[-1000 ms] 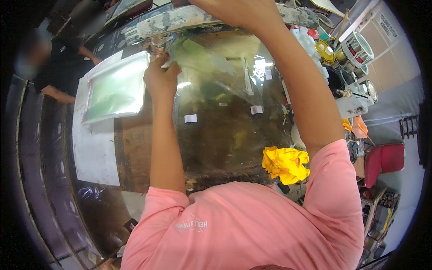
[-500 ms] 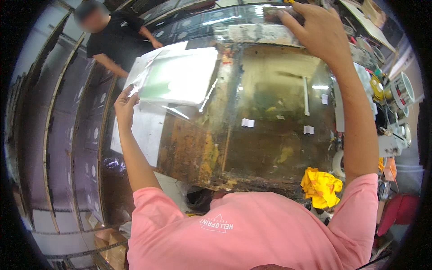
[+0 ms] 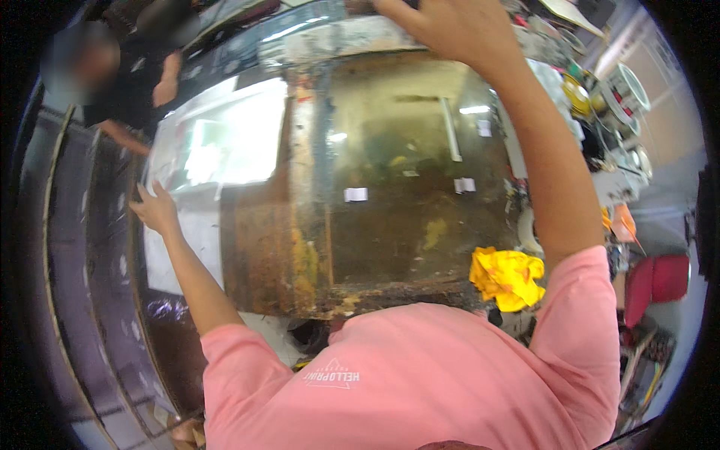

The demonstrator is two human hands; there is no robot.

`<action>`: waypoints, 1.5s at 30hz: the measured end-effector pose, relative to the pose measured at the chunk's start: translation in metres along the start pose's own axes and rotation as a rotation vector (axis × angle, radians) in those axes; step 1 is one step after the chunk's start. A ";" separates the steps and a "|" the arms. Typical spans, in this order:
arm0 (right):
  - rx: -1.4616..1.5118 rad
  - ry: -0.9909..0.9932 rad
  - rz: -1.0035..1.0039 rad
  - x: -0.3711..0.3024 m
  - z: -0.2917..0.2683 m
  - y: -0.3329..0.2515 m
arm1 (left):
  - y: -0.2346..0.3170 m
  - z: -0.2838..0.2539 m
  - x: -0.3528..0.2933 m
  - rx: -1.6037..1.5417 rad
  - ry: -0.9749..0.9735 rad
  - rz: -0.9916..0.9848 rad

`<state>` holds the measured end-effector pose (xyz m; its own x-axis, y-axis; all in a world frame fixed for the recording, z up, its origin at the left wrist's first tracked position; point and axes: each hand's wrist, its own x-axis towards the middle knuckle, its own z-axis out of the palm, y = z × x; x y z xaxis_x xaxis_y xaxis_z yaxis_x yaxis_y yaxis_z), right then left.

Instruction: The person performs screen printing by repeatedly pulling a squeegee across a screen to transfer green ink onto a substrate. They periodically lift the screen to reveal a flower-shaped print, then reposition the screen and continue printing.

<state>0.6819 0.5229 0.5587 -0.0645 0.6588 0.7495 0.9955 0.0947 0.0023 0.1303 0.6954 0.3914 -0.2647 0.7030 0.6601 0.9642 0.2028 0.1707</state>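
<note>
Over the left end of the worktable (image 3: pixel 259 255), my left hand (image 3: pixel 156 210) is open with its fingers spread, at the edge of white sheets (image 3: pixel 169 259). A clear, shiny sheet (image 3: pixel 225 150) lies on the white stack, showing a bright glare and a faint green tint. Reaching far forward, my right hand (image 3: pixel 457 30) is at a dark bar-like thing (image 3: pixel 360 6) by the top edge of the view. Its thumb points left along that thing; the other fingers are partly cut off, so the grip shows only in part.
A glossy brown panel (image 3: pixel 397 240) with small white tabs (image 3: pixel 356 195) fills the table's middle. A crumpled yellow cloth (image 3: pixel 506 277) lies at its near right corner. Tubs (image 3: pixel 626 90) crowd the right side. Another person (image 3: pixel 127 82) stands far left, beside racks (image 3: pixel 67 225).
My left hand has let go of the clear sheet's corner and spread its fingers. The clear sheet now rests on the white stack. The whole view has shifted; my right arm stays stretched forward.
</note>
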 end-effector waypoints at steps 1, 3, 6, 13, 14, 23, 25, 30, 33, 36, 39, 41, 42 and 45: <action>0.022 0.015 0.002 0.002 -0.001 -0.002 | 0.031 -0.010 -0.020 -0.080 0.129 0.215; 0.040 0.000 -0.018 0.005 0.003 -0.005 | 0.108 0.018 -0.110 -1.041 -0.549 -0.076; -0.028 -0.034 0.021 0.003 -0.021 0.012 | 0.300 -0.095 -0.213 -0.859 -0.576 1.046; 0.095 -0.034 0.010 0.005 -0.003 -0.002 | 0.456 -0.059 -0.311 -0.854 -0.410 1.143; 0.101 -0.011 0.002 0.005 -0.001 0.000 | 0.466 -0.058 -0.315 -0.854 -0.404 1.136; 0.095 -0.108 0.032 0.015 -0.014 -0.013 | 0.461 -0.023 -0.330 -1.355 -0.623 0.541; 0.062 -0.030 0.017 0.005 -0.007 -0.009 | 0.429 -0.046 -0.301 -1.382 -0.664 0.688; 0.014 -0.003 0.015 0.001 -0.005 -0.006 | 0.275 -0.115 -0.223 -1.134 -0.619 0.841; 0.029 -0.019 0.031 0.003 -0.009 -0.007 | 0.191 -0.098 -0.173 -0.936 -0.361 0.533; 0.032 0.009 0.029 0.006 -0.010 -0.012 | 0.127 -0.061 -0.128 -0.522 -0.279 0.611; 0.018 -0.035 0.033 0.009 -0.016 -0.013 | 0.095 -0.017 -0.124 -0.026 -0.271 0.705; 0.024 -0.053 0.032 0.010 -0.014 -0.011 | 0.086 -0.007 -0.122 -0.005 -0.557 0.617; 0.040 -0.047 0.035 0.008 -0.013 -0.010 | 0.088 -0.003 -0.124 -0.061 -0.558 0.597; 0.064 -0.023 0.033 0.001 -0.009 -0.012 | 0.090 0.002 -0.118 -0.144 -0.579 0.547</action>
<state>0.6709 0.5152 0.5651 -0.0344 0.6795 0.7328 0.9906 0.1202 -0.0649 0.2487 0.6316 0.3275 0.3176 0.9268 0.2006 0.9412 -0.3337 0.0518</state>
